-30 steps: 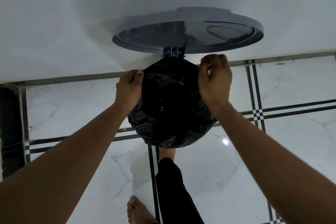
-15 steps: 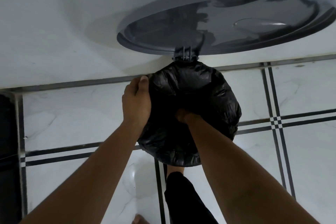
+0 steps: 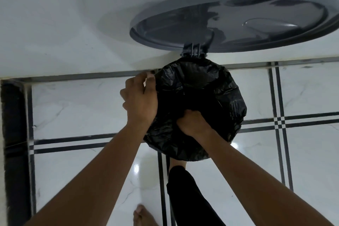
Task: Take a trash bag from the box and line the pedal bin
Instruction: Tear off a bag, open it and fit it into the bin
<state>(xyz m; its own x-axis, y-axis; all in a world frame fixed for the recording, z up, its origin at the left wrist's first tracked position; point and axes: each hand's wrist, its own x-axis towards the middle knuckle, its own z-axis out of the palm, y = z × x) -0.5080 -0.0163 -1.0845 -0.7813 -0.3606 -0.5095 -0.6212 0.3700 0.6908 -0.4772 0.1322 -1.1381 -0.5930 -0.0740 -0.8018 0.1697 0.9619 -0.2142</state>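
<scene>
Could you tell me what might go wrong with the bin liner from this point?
1. The right hand pushes down into the thin black bag; the plastic could tear.
2. Only the left hand holds the bag at the rim, so the far side may slip in.
3. The raised lid could drop if the foot leaves the pedal.

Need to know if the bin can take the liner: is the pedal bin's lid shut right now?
No, the lid stands raised on its hinge against the wall while the trash bag covers the bin's mouth below it.
</scene>
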